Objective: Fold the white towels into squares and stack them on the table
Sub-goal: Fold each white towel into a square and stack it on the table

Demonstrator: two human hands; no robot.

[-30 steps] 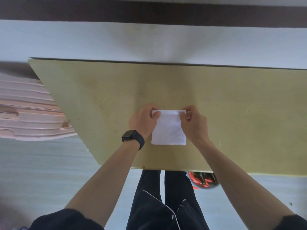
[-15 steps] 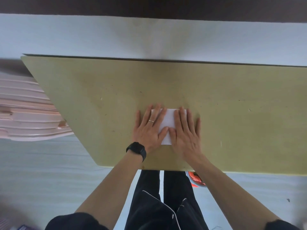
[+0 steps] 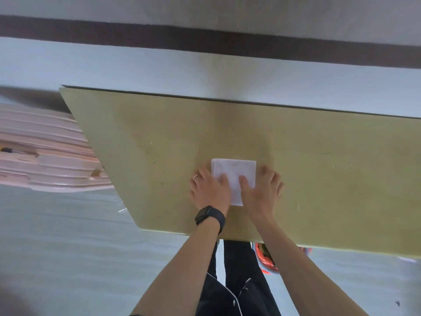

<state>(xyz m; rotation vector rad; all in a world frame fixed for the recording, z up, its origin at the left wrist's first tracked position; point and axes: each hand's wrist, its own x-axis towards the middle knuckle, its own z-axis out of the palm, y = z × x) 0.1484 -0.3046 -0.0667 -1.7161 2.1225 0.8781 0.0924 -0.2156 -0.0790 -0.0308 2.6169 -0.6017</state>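
Olive-yellow laminate table: my left hand and right hand, fingers apart, have slid off centre to the small white folded square towel's sides; fold pressed, ready for stacking.

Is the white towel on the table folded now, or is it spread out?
Folded. The white towel lies flat on the table as a small, roughly square pad, held between the left hand and right hand.
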